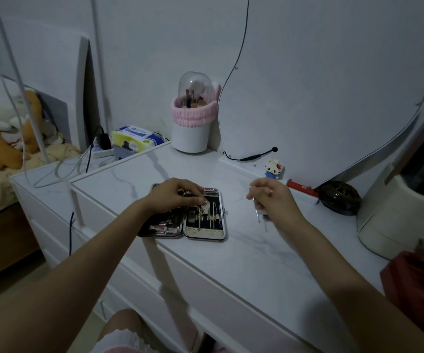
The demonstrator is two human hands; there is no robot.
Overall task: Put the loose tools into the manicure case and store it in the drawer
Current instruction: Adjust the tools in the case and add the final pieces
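Two hands at frame centre: left hand [177,194], fingers pressed down, steadies the open black metal-rimmed manicure case [184,212] on the white marbled worktop [244,250]. Right hand [272,197] pinches a thin silver tool [256,212], likely for slotting.

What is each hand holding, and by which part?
Right hand: a thin metal tool, held by its upper end. Left hand rests in the open manicure case; its grip is unclear.

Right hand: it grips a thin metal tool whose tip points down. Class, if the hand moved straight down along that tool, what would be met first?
Most likely the bare white dresser top, right of the open manicure case. The thin tool in the right hand hangs just above it; depth is uncertain.
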